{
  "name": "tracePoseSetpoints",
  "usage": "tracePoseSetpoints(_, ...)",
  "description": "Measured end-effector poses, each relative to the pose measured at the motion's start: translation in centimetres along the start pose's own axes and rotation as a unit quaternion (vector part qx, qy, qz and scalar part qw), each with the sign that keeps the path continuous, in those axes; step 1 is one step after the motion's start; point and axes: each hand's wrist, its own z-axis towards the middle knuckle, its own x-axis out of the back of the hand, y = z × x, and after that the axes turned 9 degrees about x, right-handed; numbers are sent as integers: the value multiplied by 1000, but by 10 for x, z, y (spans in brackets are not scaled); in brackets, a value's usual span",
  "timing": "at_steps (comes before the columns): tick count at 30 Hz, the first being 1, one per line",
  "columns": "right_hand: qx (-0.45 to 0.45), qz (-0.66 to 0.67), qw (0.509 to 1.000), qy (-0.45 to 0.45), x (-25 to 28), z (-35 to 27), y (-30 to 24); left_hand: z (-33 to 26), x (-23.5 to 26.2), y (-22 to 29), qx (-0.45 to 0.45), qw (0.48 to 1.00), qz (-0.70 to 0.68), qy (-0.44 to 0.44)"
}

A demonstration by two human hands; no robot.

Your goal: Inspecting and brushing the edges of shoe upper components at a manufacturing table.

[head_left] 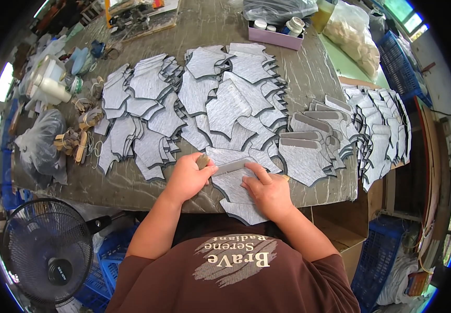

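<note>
A light grey cut piece of sheet material [234, 185] lies at the table's near edge, with a darker grey strip [233, 166] along its upper side. My left hand [188, 177] is closed around a short olive-brown stub [202, 160], its thumb at the strip's left end. At the strip's right end, the fingers of my right hand [268, 193] are bent and pressed on the strip and piece. A small yellowish bit [286, 178] shows beside that hand; whether I hold it, I cannot tell. Another cut piece [245, 213] sticks out over the edge, underneath.
Overlapping stacks of similar pieces [229, 107] cover the table's middle. Pieces with dark strips [301, 138] are layered at right, and more [379, 130] lie beyond. Strapped bundles [69, 142] and a clear bag [48, 138] sit left. A fan [48, 250] stands lower left; a pinkish box [275, 37] is at back.
</note>
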Motion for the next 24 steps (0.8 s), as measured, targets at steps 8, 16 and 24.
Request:
tracePoseSetpoints(8,8,-7,1000,-20,-1,2,1,2,-2,-3,-32,994,103,35)
tracePoseSetpoints(16,-9,13,1000,7,0,-2,5,-3,-11,-2,-160,946,250,131)
tracePoseSetpoints(24,-216,155,962,67,31,-7,-11,-21,-16,3,-194,971,-135,46)
